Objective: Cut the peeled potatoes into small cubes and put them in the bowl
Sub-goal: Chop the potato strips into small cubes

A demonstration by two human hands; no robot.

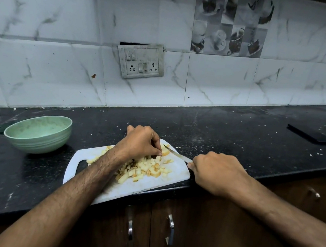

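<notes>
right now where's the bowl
In the head view the bowl sits on the counter at left, just left of the cutting board.

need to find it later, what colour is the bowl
The bowl is pale mint green, seen best in the head view, the only view.

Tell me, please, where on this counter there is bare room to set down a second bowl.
Bare counter lies between the cutting board and the dark flat object, and behind the board up to the wall. A narrower gap separates the green bowl from the board. The board is crowded with potato cubes and both hands.
</notes>
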